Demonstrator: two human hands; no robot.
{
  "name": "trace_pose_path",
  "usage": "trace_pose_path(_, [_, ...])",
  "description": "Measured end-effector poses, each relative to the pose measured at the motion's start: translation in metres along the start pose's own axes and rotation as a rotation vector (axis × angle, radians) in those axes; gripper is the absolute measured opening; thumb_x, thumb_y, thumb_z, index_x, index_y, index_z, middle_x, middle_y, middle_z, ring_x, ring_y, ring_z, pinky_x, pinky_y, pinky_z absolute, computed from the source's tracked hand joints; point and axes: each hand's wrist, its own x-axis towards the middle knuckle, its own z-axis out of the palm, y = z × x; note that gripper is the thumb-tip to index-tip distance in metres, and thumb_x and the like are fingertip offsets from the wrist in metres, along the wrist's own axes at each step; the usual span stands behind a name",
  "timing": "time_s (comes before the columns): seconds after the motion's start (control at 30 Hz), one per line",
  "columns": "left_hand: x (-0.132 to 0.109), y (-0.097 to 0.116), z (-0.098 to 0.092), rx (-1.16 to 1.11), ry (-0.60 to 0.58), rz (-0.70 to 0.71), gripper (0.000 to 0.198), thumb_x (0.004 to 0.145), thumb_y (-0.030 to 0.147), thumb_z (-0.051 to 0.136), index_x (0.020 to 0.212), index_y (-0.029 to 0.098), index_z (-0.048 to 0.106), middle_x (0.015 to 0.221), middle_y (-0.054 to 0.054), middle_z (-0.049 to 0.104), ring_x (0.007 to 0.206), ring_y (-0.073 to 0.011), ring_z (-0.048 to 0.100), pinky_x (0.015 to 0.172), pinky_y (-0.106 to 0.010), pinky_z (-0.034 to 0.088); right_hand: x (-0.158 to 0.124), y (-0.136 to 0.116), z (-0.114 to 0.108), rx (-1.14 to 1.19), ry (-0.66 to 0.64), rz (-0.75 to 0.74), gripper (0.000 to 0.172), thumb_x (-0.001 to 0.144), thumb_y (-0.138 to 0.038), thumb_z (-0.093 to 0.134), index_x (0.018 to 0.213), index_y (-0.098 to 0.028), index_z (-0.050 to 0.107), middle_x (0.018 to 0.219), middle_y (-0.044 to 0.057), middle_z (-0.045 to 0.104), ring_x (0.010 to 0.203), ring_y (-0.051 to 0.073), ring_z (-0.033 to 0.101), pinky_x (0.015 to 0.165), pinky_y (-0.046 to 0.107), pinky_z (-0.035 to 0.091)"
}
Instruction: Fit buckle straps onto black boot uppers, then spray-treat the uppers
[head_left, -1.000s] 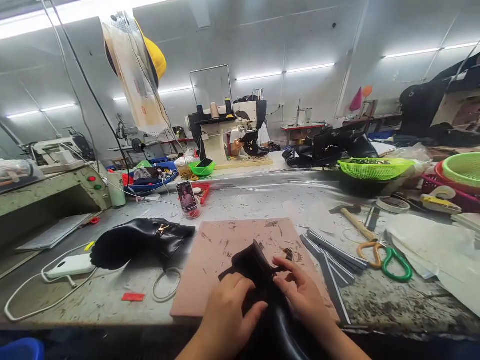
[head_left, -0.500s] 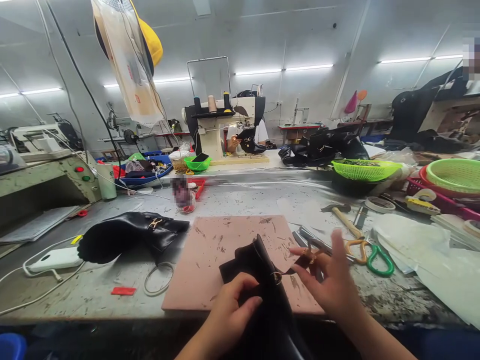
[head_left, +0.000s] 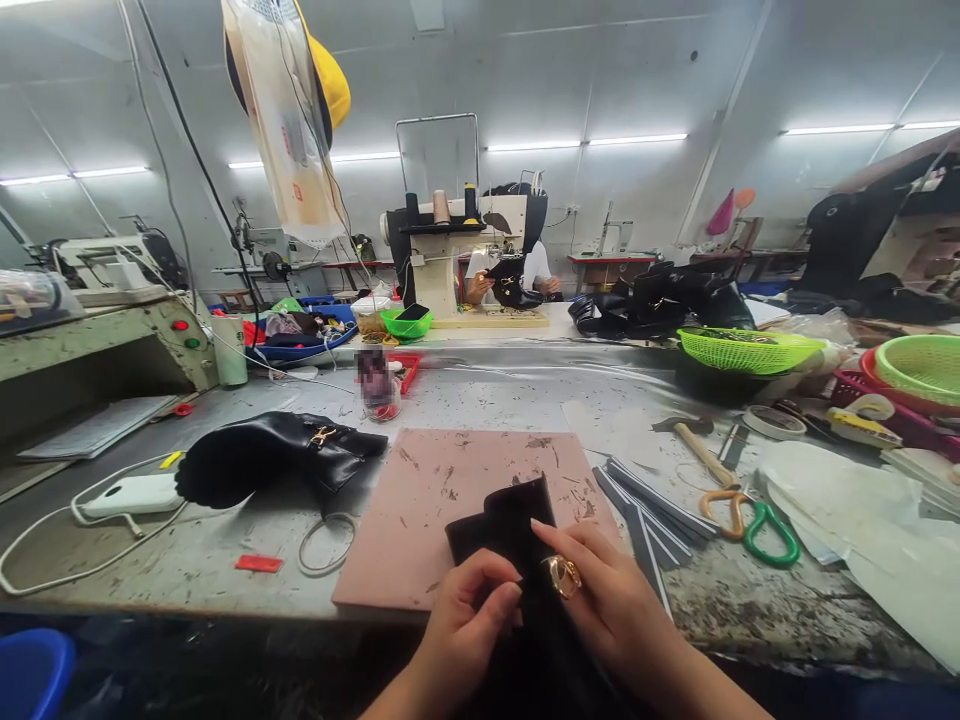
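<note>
A black leather boot upper (head_left: 517, 505) lies at the front edge of a pink board, its lower part running off the table toward me. My left hand (head_left: 474, 615) is closed at its left side, thumb and index pinched together; what sits between the tips is mostly hidden. On the right side, my right hand (head_left: 615, 595) grips the same upper, index finger stretched along it. A gold buckle (head_left: 562, 577) shows beside the right fingers. Another black boot upper (head_left: 262, 460) with a gold buckle lies on its side at the left.
Under the work is the pink board (head_left: 420, 470). To its right lie grey strips (head_left: 652, 510), scissors (head_left: 769, 535), a hammer (head_left: 705, 450) and white sheets (head_left: 847, 500). A metal ring (head_left: 328, 545) and red piece (head_left: 259, 564) lie left. Across the table, a person works at a sewing machine (head_left: 435, 270).
My right hand has moved left and down from beside the upper, bringing the strap with gold hardware onto it. The left hand stays pinched at the upper. The view has turned slightly left.
</note>
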Motion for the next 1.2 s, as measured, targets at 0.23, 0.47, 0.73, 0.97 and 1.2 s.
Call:
trace_pose_path(0.23, [0.000, -0.003, 0.004, 0.307, -0.038, 0.298, 0.018, 0.085, 0.032, 0.050, 0.080, 0.016, 0.059, 0.065, -0.001, 0.058, 0.057, -0.0087, 0.048, 0.056, -0.018, 0.039, 0.004, -0.001, -0.003, 0.014, -0.226, 0.184, 0.052, 0.078, -0.008, 0.034, 0.128, -0.017, 0.044, 0.091, 0.008, 0.056, 0.076, 0.017, 0.059, 0.067, 0.031, 0.053])
trace_pose_path(0.47, [0.002, -0.004, 0.005, 0.215, 0.091, 0.430, 0.012, 0.088, 0.024, 0.046, 0.083, 0.019, 0.056, 0.067, 0.001, 0.054, 0.058, -0.0086, 0.048, 0.055, -0.017, 0.039, 0.012, -0.004, -0.008, 0.114, -0.412, 0.317, 0.044, 0.086, -0.020, 0.032, 0.126, -0.012, 0.047, 0.099, 0.012, 0.055, 0.089, 0.021, 0.058, 0.081, 0.037, 0.048])
trace_pose_path(0.73, [0.001, -0.002, 0.010, 0.413, 0.143, 0.518, 0.011, 0.085, 0.013, 0.046, 0.087, 0.022, 0.053, 0.070, 0.002, 0.057, 0.059, -0.0085, 0.051, 0.055, -0.017, 0.041, 0.007, -0.007, -0.003, 0.033, -0.483, 0.338, 0.046, 0.087, -0.027, 0.031, 0.128, -0.014, 0.046, 0.105, 0.013, 0.056, 0.091, 0.022, 0.058, 0.081, 0.037, 0.047])
trace_pose_path(0.97, [0.005, 0.003, 0.018, 0.459, 0.096, 0.394, 0.021, 0.076, 0.023, 0.056, 0.095, 0.021, 0.050, 0.080, -0.001, 0.063, 0.070, -0.0140, 0.059, 0.064, -0.024, 0.046, 0.003, -0.012, -0.004, 0.144, -0.422, 0.259, 0.031, 0.078, -0.019, 0.040, 0.105, -0.021, 0.056, 0.091, 0.005, 0.057, 0.076, 0.017, 0.058, 0.069, 0.029, 0.049])
trace_pose_path(1.2, [0.008, -0.003, 0.024, 0.693, 0.154, 0.355, 0.007, 0.075, 0.022, 0.056, 0.073, 0.016, 0.054, 0.063, -0.001, 0.059, 0.055, -0.0126, 0.052, 0.051, -0.022, 0.039, 0.002, -0.010, -0.010, 0.074, -0.071, 0.031, 0.018, 0.086, -0.022, 0.042, 0.077, -0.019, 0.057, 0.072, 0.003, 0.057, 0.061, 0.013, 0.056, 0.056, 0.023, 0.047])
